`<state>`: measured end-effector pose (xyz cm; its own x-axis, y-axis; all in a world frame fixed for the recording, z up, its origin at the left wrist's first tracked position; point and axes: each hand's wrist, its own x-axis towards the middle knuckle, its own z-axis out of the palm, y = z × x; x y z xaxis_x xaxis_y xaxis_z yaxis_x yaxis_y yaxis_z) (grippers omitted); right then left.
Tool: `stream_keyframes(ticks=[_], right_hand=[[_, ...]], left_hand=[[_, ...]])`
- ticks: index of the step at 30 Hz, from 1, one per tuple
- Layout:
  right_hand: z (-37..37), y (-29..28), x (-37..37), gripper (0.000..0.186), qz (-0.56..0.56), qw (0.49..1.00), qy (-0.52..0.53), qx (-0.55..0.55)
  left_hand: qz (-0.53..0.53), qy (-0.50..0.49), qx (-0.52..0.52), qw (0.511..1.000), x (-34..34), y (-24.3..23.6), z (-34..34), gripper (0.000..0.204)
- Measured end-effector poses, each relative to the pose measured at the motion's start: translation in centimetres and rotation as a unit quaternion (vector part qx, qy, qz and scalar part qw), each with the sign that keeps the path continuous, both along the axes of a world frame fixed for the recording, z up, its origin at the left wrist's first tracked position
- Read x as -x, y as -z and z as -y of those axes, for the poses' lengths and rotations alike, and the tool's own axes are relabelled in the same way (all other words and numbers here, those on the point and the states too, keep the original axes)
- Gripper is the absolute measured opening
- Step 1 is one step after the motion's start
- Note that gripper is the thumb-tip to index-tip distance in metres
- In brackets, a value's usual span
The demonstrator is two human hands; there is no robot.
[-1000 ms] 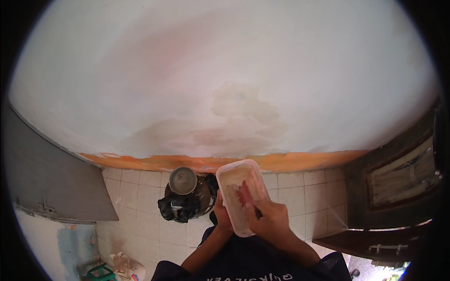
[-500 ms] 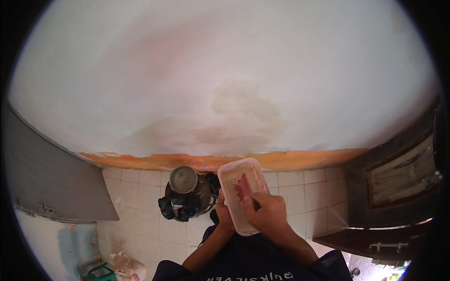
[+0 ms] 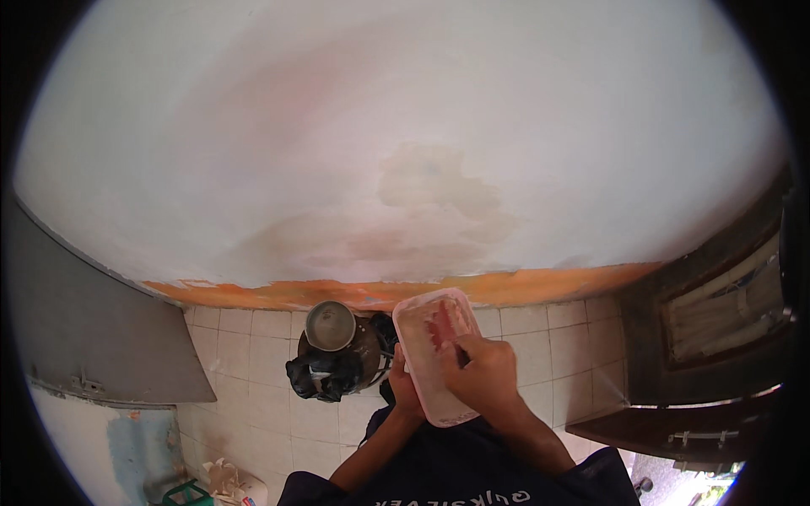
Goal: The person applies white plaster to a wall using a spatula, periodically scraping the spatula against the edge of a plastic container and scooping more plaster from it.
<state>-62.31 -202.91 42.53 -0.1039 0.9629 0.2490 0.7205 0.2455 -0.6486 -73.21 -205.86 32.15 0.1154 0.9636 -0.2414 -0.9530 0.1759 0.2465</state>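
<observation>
1. The pink-rimmed tray (image 3: pixel 429 294) is held in front of the dark shirt (image 3: pixel 422 472), tilted a little in the view, with pale matter on its inside.
2. Inside the tray lies a reddish tool (image 3: pixel 440 325) with a jagged outline; whether it is a brush or a scraper I cannot tell.
3. The right hand (image 3: pixel 483 371) reaches over the tray's right side, its fingers curled closed around what looks like the tool's dark handle (image 3: pixel 461 357).
4. The left hand (image 3: pixel 405 384) grips the tray's left side, partly closed; the fingers under the tray are hidden.
5. The step in hand looks like working the tool through the tray's pale contents. The next move probably calls for a firm right grip and a steady left hold, so the tray does not tip under the pressure.
6. Left of the tray, a grey bowl (image 3: pixel 330 325) sits atop a dark container (image 3: pixel 364 350), with a black bag (image 3: pixel 316 379) beside the bowl.
7. Beyond the tray runs an orange strip (image 3: pixel 548 283) at the foot of the pale wall (image 3: pixel 548 110), which bears a dull patch (image 3: pixel 443 181).
8. Tiled floor (image 3: pixel 527 358) shows on both sides of the tray.
</observation>
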Motion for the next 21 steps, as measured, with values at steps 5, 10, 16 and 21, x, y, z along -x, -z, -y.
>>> stream_keyframes(ticks=[5, 10, 16, 21], right_hand=[[0.0, -1.7, -0.7, 0.017, -0.102, 0.995, 0.016, 0.0], [0.4, -0.8, 0.8, 0.017, -0.072, 0.997, -0.024, -0.003], [0.0, -1.2, -1.0, 0.016, -0.027, 0.999, 0.014, -0.011], [0.6, -1.4, 0.4, 0.016, -0.091, 0.995, -0.04, -0.017]], left_hand=[[0.239, 0.024, -0.065, 0.969, 0.3, 1.7, -0.2, 0.059], [0.209, 0.015, -0.099, 0.973, -0.2, 1.3, -0.3, 0.059], [0.062, 0.009, 0.007, 0.998, -0.2, 1.1, -0.2, 0.059], [-0.028, 0.003, -0.003, 1.0, -0.2, 0.0, -0.2, 0.06]])
